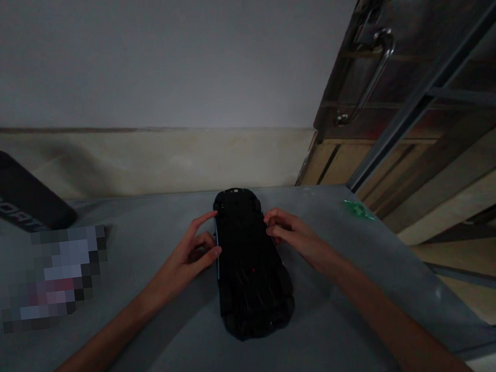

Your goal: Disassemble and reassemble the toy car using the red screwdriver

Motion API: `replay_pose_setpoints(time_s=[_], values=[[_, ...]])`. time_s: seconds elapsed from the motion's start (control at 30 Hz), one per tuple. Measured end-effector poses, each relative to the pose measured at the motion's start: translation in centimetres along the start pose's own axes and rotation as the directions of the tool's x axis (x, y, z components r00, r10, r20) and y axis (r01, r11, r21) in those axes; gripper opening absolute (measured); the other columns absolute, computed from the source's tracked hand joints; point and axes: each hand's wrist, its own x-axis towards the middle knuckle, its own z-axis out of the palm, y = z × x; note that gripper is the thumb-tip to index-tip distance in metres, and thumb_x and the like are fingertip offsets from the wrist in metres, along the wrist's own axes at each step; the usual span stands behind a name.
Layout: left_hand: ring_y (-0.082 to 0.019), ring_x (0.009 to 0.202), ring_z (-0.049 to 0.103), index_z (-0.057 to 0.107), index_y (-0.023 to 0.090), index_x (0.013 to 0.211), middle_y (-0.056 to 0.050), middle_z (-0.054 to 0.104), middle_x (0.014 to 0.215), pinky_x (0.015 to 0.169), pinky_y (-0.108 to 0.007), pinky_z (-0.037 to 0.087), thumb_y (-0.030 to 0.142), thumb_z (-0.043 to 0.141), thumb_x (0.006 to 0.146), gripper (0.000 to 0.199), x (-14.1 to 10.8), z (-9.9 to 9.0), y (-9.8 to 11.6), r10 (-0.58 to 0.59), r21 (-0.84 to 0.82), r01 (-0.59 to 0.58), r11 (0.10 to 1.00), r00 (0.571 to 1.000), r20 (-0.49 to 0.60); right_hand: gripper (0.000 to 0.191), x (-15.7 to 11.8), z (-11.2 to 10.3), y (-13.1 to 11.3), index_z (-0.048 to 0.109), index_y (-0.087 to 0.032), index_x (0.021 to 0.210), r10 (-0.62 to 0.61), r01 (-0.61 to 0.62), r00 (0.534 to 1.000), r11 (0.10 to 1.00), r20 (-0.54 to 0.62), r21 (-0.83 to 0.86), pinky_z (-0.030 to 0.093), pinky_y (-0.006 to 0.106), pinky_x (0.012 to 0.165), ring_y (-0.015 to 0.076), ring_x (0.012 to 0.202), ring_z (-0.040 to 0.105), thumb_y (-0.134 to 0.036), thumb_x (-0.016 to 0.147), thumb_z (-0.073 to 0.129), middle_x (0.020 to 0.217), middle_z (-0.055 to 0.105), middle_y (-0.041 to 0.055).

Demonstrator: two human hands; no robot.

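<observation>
A toy car (247, 252) lies upside down on the grey table, its black underside facing up and its narrower end toward the wall. My left hand (195, 248) grips its left edge, index finger and thumb tips against the side, the other fingers curled. On the opposite edge, my right hand (289, 227) has its thumb and bent fingers pressed against the car's side. Between them the two hands hold the car. Its top and most of its wheels are hidden or too dark to make out.
A dark bottle-like object marked "SPORT" (11, 192) leans in at the left. Below it on the grey table (167, 344) is a blurred-out flat item (61, 276). A green wrapper (359, 210) lies near the right edge. A wall stands behind, with a metal door handle (374, 79) at right.
</observation>
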Motion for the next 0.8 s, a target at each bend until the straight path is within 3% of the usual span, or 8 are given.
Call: replay_pose_setpoints(time_s=[0.1,0.2,0.27,0.37,0.5,0.8], values=[[-0.019,0.079,0.051,0.040,0.029,0.180,0.005,0.058,0.090,0.076,-0.036,0.042,0.054,0.076,0.110,0.083,0.0,0.0,0.1,-0.012,-0.010,0.012,1.000,1.000,-0.007,0.022,0.0,-2.6,-0.4,0.067,-0.031,0.108,-0.088,0.079,0.996,0.975,-0.034,-0.209,0.057,0.040,0.081,0.0238,0.082,0.069,-0.050,0.097,0.073,0.086,0.069,-0.0009],[-0.019,0.077,0.050,0.038,0.029,0.181,0.005,0.059,0.089,0.074,-0.035,0.041,0.053,0.076,0.110,0.084,0.0,0.0,0.1,-0.001,-0.007,0.001,1.000,1.000,-0.011,0.011,-0.8,-6.7,-0.7,0.072,-0.031,0.101,-0.160,0.049,0.977,0.817,-0.144,-0.574,0.059,0.041,0.086,0.0263,0.089,0.076,-0.042,0.100,0.074,0.091,0.080,0.0044],[-0.019,0.076,0.050,0.040,0.030,0.181,0.005,0.059,0.088,0.073,-0.035,0.041,0.055,0.077,0.109,0.085,0.0,0.0,0.1,0.001,-0.010,-0.001,1.000,1.000,-0.009,0.008,-1.5,-9.4,-0.6,0.077,-0.030,0.096,-0.108,-0.021,0.985,0.699,-0.135,-0.714,0.058,0.039,0.083,0.0257,0.084,0.077,-0.036,0.099,0.072,0.087,0.081,0.0041],[-0.019,0.075,0.051,0.043,0.031,0.180,0.005,0.058,0.087,0.072,-0.035,0.041,0.058,0.077,0.109,0.083,0.0,0.1,0.3,-0.011,-0.011,0.011,1.000,1.000,-0.018,0.013,-2.5,-12.0,0.0,0.083,-0.029,0.097,0.047,-0.075,0.997,0.641,-0.058,-0.764,0.060,0.037,0.079,0.0257,0.082,0.079,-0.035,0.099,0.072,0.086,0.084,0.0042],[-0.020,0.075,0.051,0.044,0.031,0.181,0.005,0.058,0.085,0.072,-0.035,0.041,0.057,0.079,0.107,0.085,-0.1,0.2,0.6,-0.011,-0.018,0.010,1.000,1.000,-0.028,0.018,-2.8,-13.1,0.7,0.087,-0.027,0.097,0.093,-0.114,0.993,0.607,-0.072,-0.787,0.061,0.037,0.079,0.0268,0.083,0.081,-0.040,0.101,0.075,0.089,0.087,0.0066],[-0.020,0.075,0.051,0.043,0.033,0.183,0.005,0.059,0.086,0.075,-0.036,0.043,0.055,0.079,0.107,0.087,0.0,0.1,0.6,-0.002,-0.024,0.001,1.000,1.000,-0.021,0.014,-2.4,-12.4,1.2,0.085,-0.027,0.086,0.118,-0.178,0.984,0.565,-0.135,-0.805,0.059,0.038,0.080,0.0282,0.083,0.084,-0.031,0.100,0.083,0.088,0.088,0.0066]])
